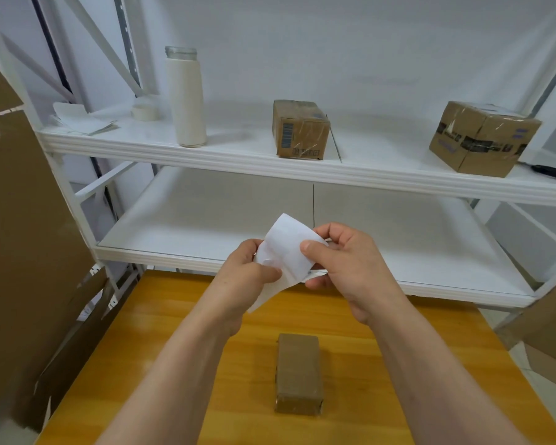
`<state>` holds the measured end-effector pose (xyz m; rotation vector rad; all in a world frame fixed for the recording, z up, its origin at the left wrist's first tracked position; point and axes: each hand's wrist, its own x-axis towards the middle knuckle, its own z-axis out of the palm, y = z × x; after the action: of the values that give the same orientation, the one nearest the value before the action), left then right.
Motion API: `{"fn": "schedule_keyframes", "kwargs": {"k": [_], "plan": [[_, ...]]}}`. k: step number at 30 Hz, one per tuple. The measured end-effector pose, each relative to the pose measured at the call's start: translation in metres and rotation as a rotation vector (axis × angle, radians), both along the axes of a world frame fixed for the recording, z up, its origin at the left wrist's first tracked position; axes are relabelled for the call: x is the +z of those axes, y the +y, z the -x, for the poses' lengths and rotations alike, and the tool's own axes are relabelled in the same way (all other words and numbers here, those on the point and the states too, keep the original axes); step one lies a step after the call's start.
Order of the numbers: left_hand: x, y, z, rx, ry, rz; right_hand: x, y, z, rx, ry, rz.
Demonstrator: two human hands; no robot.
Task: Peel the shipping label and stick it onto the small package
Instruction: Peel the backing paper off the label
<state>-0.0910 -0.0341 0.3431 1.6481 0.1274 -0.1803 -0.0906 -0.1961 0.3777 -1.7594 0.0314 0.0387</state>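
A white shipping label [286,248] is held in the air above the far edge of the wooden table [161,342], bent and partly curled. My left hand [251,268] pinches its lower left part, where a strip hangs down. My right hand [347,264] grips its right edge between thumb and fingers. Whether label and backing are apart there, I cannot tell. The small package [298,374], a brown taped block, lies flat on the table below my hands, between my forearms and touched by neither.
A white metal shelf unit [206,155] stands behind the table. Its upper shelf holds a white bottle [187,97], a tape roll [144,111], loose papers [81,118] and two cardboard boxes [299,130] [482,139]. Large cardboard sheets [23,252] lean at the left.
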Motion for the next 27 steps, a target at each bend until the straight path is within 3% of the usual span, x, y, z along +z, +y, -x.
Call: {"fn": "schedule_keyframes", "kwargs": {"k": [4, 12, 20, 27], "plan": [[0.0, 0.002, 0.001, 0.007, -0.006, 0.091, 0.003, 0.002, 0.002, 0.023, 0.001, -0.054], [0.0, 0.01, 0.001, 0.058, 0.001, 0.05, 0.009, 0.004, -0.004, -0.015, 0.009, -0.089], [0.007, 0.016, 0.001, 0.044, -0.049, 0.186, 0.016, 0.006, -0.007, 0.036, -0.023, -0.095], [0.011, 0.019, -0.005, 0.046, -0.104, 0.0, 0.018, 0.007, -0.014, 0.042, -0.074, -0.063]]}}
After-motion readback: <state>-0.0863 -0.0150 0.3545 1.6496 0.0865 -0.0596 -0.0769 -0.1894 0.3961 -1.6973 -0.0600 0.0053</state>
